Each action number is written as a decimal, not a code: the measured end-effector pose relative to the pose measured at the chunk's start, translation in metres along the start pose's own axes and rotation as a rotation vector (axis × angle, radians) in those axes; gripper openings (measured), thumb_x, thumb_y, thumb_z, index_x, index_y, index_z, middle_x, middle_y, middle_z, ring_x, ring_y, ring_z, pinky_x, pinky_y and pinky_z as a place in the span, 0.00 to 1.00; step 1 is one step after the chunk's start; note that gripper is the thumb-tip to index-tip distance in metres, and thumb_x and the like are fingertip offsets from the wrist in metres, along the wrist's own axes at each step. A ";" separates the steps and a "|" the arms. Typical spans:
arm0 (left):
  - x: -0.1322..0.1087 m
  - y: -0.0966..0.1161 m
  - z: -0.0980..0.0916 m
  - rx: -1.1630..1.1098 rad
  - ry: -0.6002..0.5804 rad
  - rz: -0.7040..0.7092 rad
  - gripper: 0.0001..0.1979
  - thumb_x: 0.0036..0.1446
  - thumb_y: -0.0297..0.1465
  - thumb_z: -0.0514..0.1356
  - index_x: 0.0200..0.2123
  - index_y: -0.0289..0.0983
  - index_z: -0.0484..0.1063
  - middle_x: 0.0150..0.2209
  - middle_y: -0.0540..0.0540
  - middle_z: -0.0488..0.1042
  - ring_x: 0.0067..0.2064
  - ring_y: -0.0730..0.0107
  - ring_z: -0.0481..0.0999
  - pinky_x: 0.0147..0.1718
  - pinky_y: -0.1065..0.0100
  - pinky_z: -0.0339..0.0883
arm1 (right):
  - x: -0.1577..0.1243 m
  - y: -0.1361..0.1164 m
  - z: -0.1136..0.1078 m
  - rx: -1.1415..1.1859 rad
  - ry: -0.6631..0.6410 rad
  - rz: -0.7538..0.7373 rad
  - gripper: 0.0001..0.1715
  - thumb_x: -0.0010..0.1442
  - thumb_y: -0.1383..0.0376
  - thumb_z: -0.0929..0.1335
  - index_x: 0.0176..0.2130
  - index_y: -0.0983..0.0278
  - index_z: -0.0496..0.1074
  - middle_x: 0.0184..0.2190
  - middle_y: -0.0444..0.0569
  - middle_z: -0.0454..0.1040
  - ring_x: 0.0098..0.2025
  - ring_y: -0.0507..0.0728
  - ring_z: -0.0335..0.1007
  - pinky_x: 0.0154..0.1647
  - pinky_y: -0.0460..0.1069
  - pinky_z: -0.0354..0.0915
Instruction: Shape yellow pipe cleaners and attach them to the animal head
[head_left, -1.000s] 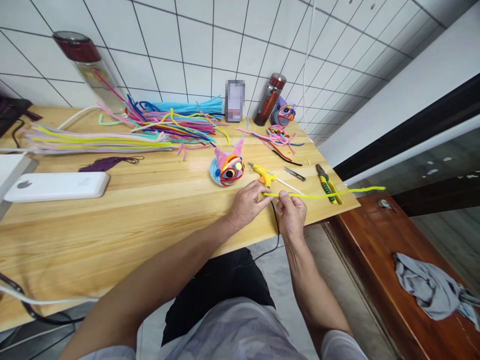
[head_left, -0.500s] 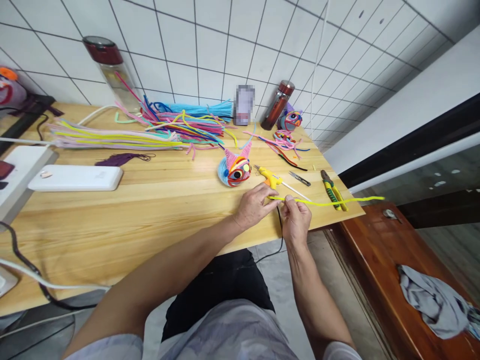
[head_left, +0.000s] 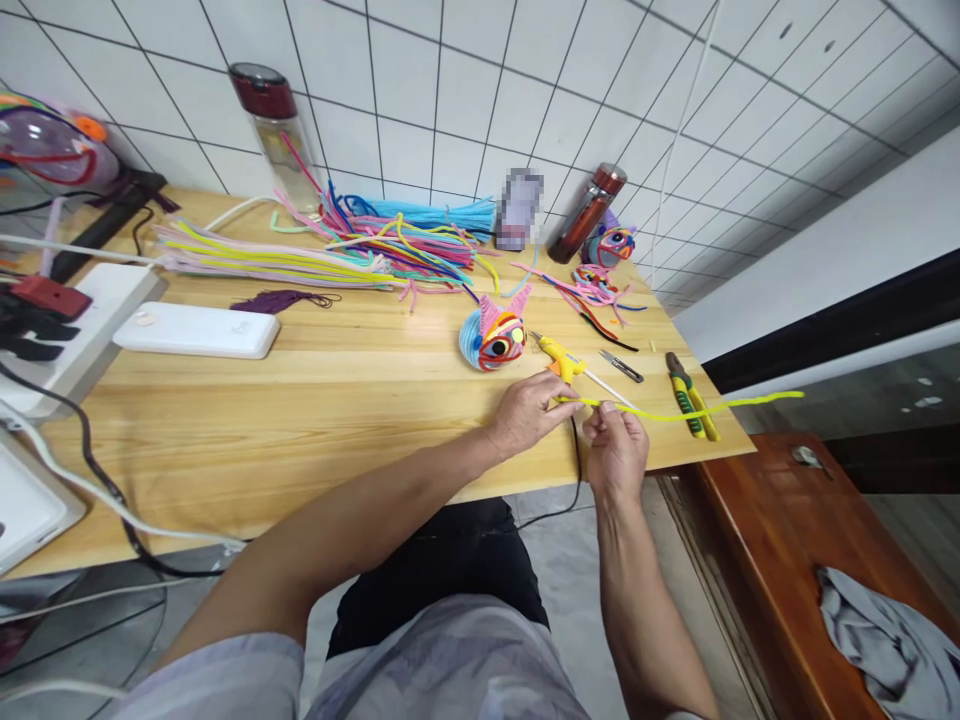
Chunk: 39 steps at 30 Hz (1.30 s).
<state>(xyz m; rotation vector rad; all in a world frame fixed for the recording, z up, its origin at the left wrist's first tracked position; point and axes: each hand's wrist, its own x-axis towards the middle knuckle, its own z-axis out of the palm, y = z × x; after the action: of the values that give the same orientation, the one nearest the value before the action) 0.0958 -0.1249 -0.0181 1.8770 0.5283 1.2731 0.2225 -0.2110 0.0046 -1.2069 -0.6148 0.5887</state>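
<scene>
A yellow pipe cleaner (head_left: pixel 720 406) stretches from my left hand (head_left: pixel 531 412) through my right hand (head_left: pixel 616 446) and out past the table's right end. Both hands pinch it near its left end, with a short gap between them. Just beyond my fingers lies a yellow glue gun (head_left: pixel 561 360) with a white glue stick (head_left: pixel 606 388) at its back. A round blue craft head (head_left: pixel 493 336), with pink pointed ears and a colourful face, sits behind my left hand. Small black snips (head_left: pixel 622 365) and green-and-yellow pliers (head_left: pixel 691 396) lie to the right.
Bundles of coloured pipe cleaners (head_left: pixel 285 262) spread along the back. Two bottles, one clear (head_left: pixel 279 150) and one red-brown (head_left: pixel 589 212), stand by the tiled wall near a phone (head_left: pixel 519 208). A power bank (head_left: pixel 196 331), a power strip (head_left: pixel 90 335) and cables occupy the left. A second craft head (head_left: pixel 611 242) sits back right.
The whole view has swung left, so everything appears shifted right. My hands keep their pinch on the yellow pipe cleaner and have hardly moved relative to the table.
</scene>
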 end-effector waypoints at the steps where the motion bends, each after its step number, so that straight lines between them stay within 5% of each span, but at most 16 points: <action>1: 0.000 0.000 0.000 -0.007 0.000 -0.010 0.03 0.64 0.27 0.73 0.40 0.35 0.84 0.38 0.46 0.82 0.36 0.72 0.78 0.39 0.70 0.71 | 0.001 -0.001 0.000 0.005 0.010 0.003 0.34 0.46 0.47 0.86 0.23 0.61 0.67 0.21 0.36 0.62 0.24 0.47 0.57 0.23 0.42 0.59; 5: 0.001 0.001 -0.001 -0.018 -0.014 -0.072 0.02 0.66 0.28 0.71 0.40 0.36 0.85 0.39 0.45 0.83 0.36 0.71 0.79 0.40 0.70 0.72 | 0.002 -0.001 -0.004 -0.024 -0.012 0.030 0.33 0.46 0.47 0.85 0.23 0.61 0.67 0.22 0.39 0.65 0.25 0.48 0.58 0.23 0.43 0.58; 9: 0.001 0.001 -0.002 -0.037 -0.005 -0.080 0.02 0.67 0.27 0.70 0.40 0.36 0.85 0.39 0.44 0.83 0.36 0.71 0.78 0.40 0.70 0.71 | -0.004 -0.003 -0.016 -0.223 -0.174 0.046 0.27 0.56 0.43 0.80 0.27 0.61 0.75 0.27 0.45 0.75 0.25 0.51 0.62 0.25 0.47 0.60; 15: 0.000 0.003 -0.001 -0.023 -0.027 -0.091 0.02 0.67 0.28 0.70 0.40 0.36 0.85 0.38 0.46 0.82 0.36 0.71 0.78 0.41 0.69 0.72 | -0.004 -0.028 -0.035 -0.694 -0.092 -0.522 0.14 0.69 0.52 0.74 0.39 0.59 0.82 0.35 0.49 0.82 0.38 0.60 0.76 0.45 0.56 0.71; 19: 0.001 0.005 -0.002 -0.010 -0.050 -0.116 0.03 0.67 0.29 0.71 0.40 0.36 0.86 0.38 0.46 0.82 0.36 0.70 0.78 0.42 0.68 0.72 | 0.016 -0.033 -0.041 -0.950 -0.236 -0.765 0.16 0.72 0.52 0.72 0.50 0.58 0.82 0.48 0.55 0.85 0.52 0.67 0.80 0.58 0.63 0.71; 24: 0.003 0.006 -0.003 -0.040 -0.070 -0.155 0.02 0.66 0.28 0.71 0.39 0.36 0.85 0.37 0.47 0.82 0.34 0.73 0.76 0.38 0.70 0.70 | 0.033 -0.018 -0.048 -0.970 -0.424 -0.660 0.17 0.73 0.49 0.71 0.49 0.57 0.83 0.45 0.53 0.86 0.49 0.67 0.82 0.54 0.61 0.73; 32: 0.007 0.013 -0.008 -0.181 -0.115 -0.288 0.03 0.63 0.30 0.72 0.37 0.36 0.86 0.34 0.49 0.80 0.34 0.73 0.73 0.35 0.70 0.64 | 0.025 -0.029 -0.036 -0.811 -0.459 -0.446 0.13 0.67 0.51 0.75 0.42 0.56 0.84 0.39 0.47 0.86 0.43 0.62 0.82 0.48 0.56 0.73; 39: 0.006 0.007 -0.006 -0.418 -0.143 -0.447 0.14 0.61 0.42 0.70 0.40 0.35 0.84 0.32 0.49 0.78 0.29 0.75 0.66 0.29 0.70 0.58 | 0.021 -0.034 -0.028 -0.752 -0.389 -0.327 0.11 0.64 0.54 0.74 0.35 0.57 0.82 0.34 0.46 0.83 0.38 0.60 0.77 0.45 0.55 0.71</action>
<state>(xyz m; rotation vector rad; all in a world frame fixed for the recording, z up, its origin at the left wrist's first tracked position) 0.0917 -0.1228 -0.0082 1.3896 0.5221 0.8650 0.2598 -0.2237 0.0331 -1.6497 -1.4193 0.3107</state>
